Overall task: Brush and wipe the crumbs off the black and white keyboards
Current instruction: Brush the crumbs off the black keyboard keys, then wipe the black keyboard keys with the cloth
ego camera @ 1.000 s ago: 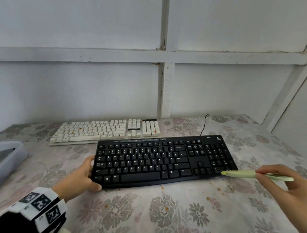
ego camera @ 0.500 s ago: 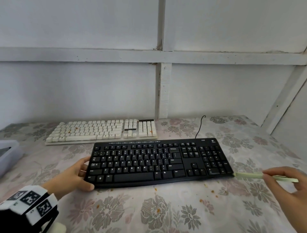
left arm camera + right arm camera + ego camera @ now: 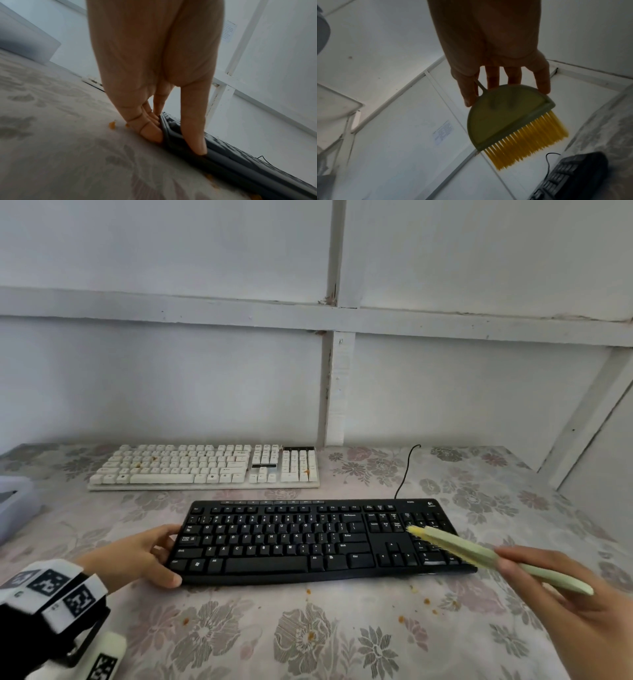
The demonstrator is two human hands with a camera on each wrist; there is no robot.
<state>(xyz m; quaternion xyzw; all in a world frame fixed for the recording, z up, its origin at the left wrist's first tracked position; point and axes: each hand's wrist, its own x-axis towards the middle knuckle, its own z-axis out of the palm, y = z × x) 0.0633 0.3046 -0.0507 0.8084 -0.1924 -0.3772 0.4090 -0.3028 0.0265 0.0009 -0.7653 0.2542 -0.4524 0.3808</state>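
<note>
Our left hand [image 3: 137, 554] grips left end of black keyboard [image 3: 308, 537]: thumb on front corner, fingers against side edge, fingertips [image 3: 150, 133] partly hidden behind casing. Our right hand [image 3: 565, 594] pinches green brush [image 3: 479, 553] at handle; palm cut off by frame edge. Yellow bristles [image 3: 527, 140] blurred in head view, above numpad; contact with keys unclear. White keyboard [image 3: 205, 465] well beyond both hands, orange specks on keys. Crumbs [image 3: 426, 601] on floral tablecloth [image 3: 239, 631] just left of brush hand. Grey box [image 3: 13, 505] cut off, far left.
</note>
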